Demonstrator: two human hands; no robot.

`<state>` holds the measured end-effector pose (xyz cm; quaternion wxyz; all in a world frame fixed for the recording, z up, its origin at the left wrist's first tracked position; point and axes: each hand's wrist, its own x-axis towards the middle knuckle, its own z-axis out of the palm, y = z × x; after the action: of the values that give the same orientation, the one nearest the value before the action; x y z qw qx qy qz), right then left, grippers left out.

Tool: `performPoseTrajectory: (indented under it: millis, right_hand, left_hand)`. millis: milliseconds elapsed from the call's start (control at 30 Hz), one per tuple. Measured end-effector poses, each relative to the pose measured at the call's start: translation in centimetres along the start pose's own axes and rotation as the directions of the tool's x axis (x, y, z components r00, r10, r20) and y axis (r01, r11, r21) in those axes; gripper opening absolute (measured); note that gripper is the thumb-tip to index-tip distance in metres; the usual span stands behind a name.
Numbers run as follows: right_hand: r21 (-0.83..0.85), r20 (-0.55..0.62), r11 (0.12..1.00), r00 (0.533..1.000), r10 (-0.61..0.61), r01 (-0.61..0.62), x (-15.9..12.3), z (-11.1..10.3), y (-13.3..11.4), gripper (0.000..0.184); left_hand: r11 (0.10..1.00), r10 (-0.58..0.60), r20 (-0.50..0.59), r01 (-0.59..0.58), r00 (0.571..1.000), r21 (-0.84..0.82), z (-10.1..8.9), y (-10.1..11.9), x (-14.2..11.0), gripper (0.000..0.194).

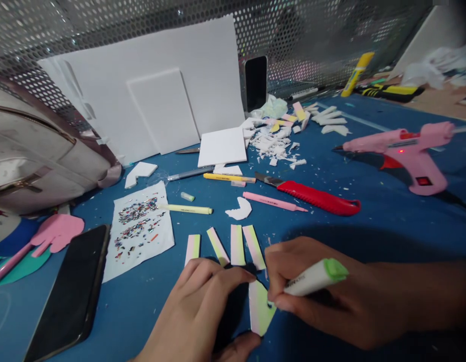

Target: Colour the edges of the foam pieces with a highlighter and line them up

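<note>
A white marker with a green end (312, 279) is gripped in my right hand (316, 296), its tip against a pink-and-green foam board piece (260, 309). Green covers the right side of that piece, pale pink its left. My left hand (203, 306) steadies it, thumb at the lower edge and index finger at the top. Just beyond my fingers lie several pink-and-green strips (236, 245). A small white cut piece (239, 208), a pink marker (274, 201) and a yellow-green marker (189, 208) rest farther back.
A pink glue gun (402, 151) with a lit red light stands right. A red utility knife (319, 197) lies near white scraps (274, 143). At left are a black phone (70, 291) and paper with glittery bits (142, 256). White boards (218, 65) lean at the back.
</note>
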<state>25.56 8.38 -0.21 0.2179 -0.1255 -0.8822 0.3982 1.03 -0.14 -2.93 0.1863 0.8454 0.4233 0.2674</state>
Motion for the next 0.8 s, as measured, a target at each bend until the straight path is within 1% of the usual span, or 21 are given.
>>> performPoseTrajectory:
  millis: [67, 133, 267, 300, 367, 433, 500, 600, 800]
  right_hand:
    - [-0.010, -0.033, 0.999, 0.999, 0.033, -0.033, -0.1, -0.1, -0.2, 0.017]
    - [-0.027, -0.039, 0.999, 0.998, 0.041, -0.042, -0.2, -0.3, -0.5, 0.018]
    - [-0.055, -0.001, 0.996, 0.998, 0.070, -0.070, 0.0, -0.3, -0.6, 0.018]
    - [-0.063, 0.000, 0.995, 0.997, 0.075, -0.075, 0.1, -0.3, -0.6, 0.018]
    - [-0.067, -0.009, 0.996, 0.998, 0.061, -0.061, 0.1, -0.2, -0.6, 0.017]
    - [-0.058, -0.013, 0.997, 0.999, 0.045, -0.046, 0.1, -0.2, -0.5, 0.017]
    - [-0.056, -0.018, 0.998, 0.999, 0.036, -0.037, 0.0, -0.2, -0.4, 0.017]
    - [-0.062, -0.005, 0.997, 0.999, 0.048, -0.049, -0.1, -0.3, -0.2, 0.018]
    - [-0.060, 0.009, 0.997, 0.998, 0.057, -0.056, 0.0, -0.3, -0.4, 0.018]
  left_hand:
    - [1.000, -0.009, 0.011, 0.009, 1.000, -0.002, 0.0, -0.1, 0.0, 0.049]
    - [1.000, -0.019, 0.022, 0.019, 1.000, -0.002, -0.1, -0.1, 0.1, 0.051]
    - [1.000, -0.018, 0.014, 0.018, 1.000, -0.006, -0.3, 0.2, 0.3, 0.053]
    - [0.999, -0.034, 0.013, 0.034, 0.999, -0.021, -0.4, 0.2, 0.4, 0.054]
    - [0.992, -0.103, 0.022, 0.105, 0.994, -0.065, -0.5, 0.4, 0.5, 0.060]
    - [0.977, -0.180, 0.040, 0.184, 0.983, -0.107, -0.8, 0.7, 0.6, 0.065]
    - [0.964, -0.229, 0.067, 0.236, 0.971, -0.125, -0.9, 1.0, 0.7, 0.069]
    - [0.956, -0.248, 0.077, 0.257, 0.966, -0.139, -1.1, 1.4, 0.8, 0.070]
    - [0.957, -0.245, 0.094, 0.256, 0.965, -0.138, -1.2, 1.7, 0.9, 0.080]
